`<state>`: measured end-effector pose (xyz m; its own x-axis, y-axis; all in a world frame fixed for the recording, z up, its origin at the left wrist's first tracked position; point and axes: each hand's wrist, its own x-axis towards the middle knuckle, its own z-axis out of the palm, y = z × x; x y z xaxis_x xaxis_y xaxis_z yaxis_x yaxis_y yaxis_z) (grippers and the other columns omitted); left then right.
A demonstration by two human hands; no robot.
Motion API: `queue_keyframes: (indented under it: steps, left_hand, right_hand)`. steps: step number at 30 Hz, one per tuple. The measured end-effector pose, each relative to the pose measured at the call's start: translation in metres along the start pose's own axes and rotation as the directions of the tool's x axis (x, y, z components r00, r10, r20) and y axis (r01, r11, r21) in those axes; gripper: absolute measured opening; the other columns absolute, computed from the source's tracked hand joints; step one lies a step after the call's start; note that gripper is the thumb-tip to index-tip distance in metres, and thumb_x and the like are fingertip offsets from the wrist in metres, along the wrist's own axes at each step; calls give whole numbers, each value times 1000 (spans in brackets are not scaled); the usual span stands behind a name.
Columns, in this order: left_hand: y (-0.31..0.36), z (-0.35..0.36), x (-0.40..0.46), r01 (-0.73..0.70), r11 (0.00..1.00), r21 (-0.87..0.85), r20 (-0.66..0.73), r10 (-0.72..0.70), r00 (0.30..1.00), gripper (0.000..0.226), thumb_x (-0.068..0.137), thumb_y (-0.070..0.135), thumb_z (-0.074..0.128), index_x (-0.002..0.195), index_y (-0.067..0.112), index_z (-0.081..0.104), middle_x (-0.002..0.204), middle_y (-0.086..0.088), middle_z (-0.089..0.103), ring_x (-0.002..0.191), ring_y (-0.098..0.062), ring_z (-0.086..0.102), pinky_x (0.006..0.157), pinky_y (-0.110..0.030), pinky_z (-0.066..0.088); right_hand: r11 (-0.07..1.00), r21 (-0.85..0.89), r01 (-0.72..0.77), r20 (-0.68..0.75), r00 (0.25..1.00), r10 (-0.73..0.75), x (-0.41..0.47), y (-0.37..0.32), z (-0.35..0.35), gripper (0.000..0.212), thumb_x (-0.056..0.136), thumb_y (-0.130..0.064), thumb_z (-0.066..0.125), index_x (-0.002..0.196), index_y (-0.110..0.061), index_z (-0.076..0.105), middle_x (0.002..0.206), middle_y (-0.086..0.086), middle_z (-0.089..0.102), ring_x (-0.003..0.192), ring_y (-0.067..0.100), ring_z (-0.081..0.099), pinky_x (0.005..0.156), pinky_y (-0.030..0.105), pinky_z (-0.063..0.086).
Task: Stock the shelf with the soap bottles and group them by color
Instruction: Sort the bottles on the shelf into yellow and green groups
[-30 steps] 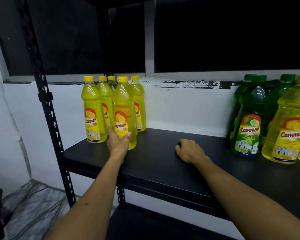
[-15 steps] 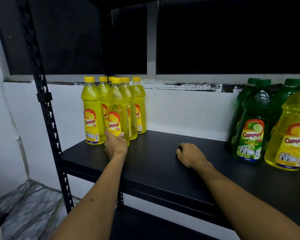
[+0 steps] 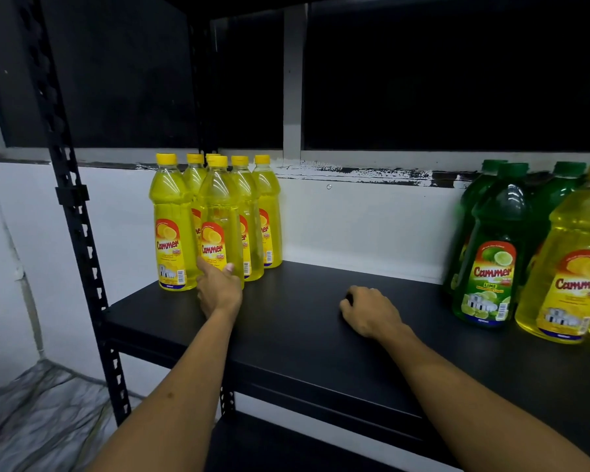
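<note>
Several yellow soap bottles (image 3: 171, 226) stand grouped at the left end of the black shelf (image 3: 321, 335). My left hand (image 3: 218, 291) grips the base of the front yellow bottle (image 3: 218, 216), which stands upright on the shelf against the group. My right hand (image 3: 372, 311) rests on the middle of the shelf with its fingers loosely curled, holding nothing. At the right end stand green soap bottles (image 3: 494, 260), with a large yellow bottle (image 3: 573, 267) in front of them at the frame's edge.
A black perforated shelf upright (image 3: 72, 212) rises just left of the yellow group. A white wall and dark windows lie behind the shelf. Crumpled plastic sheeting (image 3: 41, 420) lies on the floor at the lower left. A lower shelf board shows beneath.
My left hand has slid the front yellow bottle a little left and back, closer into the yellow group. My right hand has stayed resting on the shelf.
</note>
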<state>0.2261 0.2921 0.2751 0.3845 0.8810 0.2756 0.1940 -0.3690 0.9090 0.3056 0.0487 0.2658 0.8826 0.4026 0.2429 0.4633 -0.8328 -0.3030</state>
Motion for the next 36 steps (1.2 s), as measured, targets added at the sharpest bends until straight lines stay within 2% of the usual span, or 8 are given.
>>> queue_keyframes:
  steps: [5,8,12,18,21,24,29,36]
  left_hand:
    - [0,-1,-2,-14,1000,-21,31,15,999,63,98,30,51,148,10,19,131,-22,49,119,-42,49,90,-51,44]
    - [0,-2,-2,-3,1000,-22,63,4,998,71,98,33,50,151,6,11,142,-25,38,130,-43,38,103,-53,37]
    - [-2,-7,-14,-27,996,82,133,16,991,85,96,33,54,152,0,-2,154,-28,18,143,-43,16,117,-52,19]
    - [5,-24,-51,-227,916,330,258,144,955,80,92,29,55,150,0,9,151,-31,20,142,-43,18,116,-51,24]
    - [13,-24,-79,-515,718,468,361,376,853,71,92,30,55,148,6,21,153,-29,18,145,-43,13,118,-51,18]
    - [24,-13,-106,-675,584,451,561,403,723,64,95,36,49,149,10,26,159,-23,9,148,-36,1,120,-49,8]
    - [46,22,-143,-770,530,356,719,371,588,48,98,34,43,140,12,43,152,-17,29,147,-32,12,119,-47,14]
    - [76,73,-202,-859,484,169,796,446,409,41,99,29,39,134,10,50,139,-14,45,139,-32,27,115,-47,23]
  right_hand:
    - [1000,5,-15,-9,1000,15,0,-2,-1,31,93,-37,40,108,-16,58,105,4,62,93,25,59,80,39,53]
    - [999,12,-31,-14,999,31,-1,-3,-2,29,93,-37,43,106,-16,58,103,4,62,90,24,59,78,37,52]
    - [998,38,-42,-110,993,46,-7,-3,-6,24,93,-30,46,101,-11,57,99,6,60,89,29,58,74,36,50]
    - [1000,5,-14,-307,951,15,-23,-8,-13,23,92,-25,45,83,-9,59,86,12,66,78,35,58,67,35,46]
    - [999,36,15,-431,902,2,-32,-3,-19,26,92,-27,47,92,-9,65,84,13,70,81,38,62,67,36,46]
    - [1000,4,-6,-394,919,7,-42,17,-28,25,93,-29,47,92,-10,64,86,12,69,83,37,62,66,35,44]
    - [999,-48,-23,-408,913,2,-68,73,-50,22,90,-27,53,86,-10,66,80,14,70,77,38,63,62,36,45]
    - [983,80,-168,-590,786,183,-108,150,-84,16,86,-19,61,80,-7,69,71,18,68,67,39,64,54,33,40]
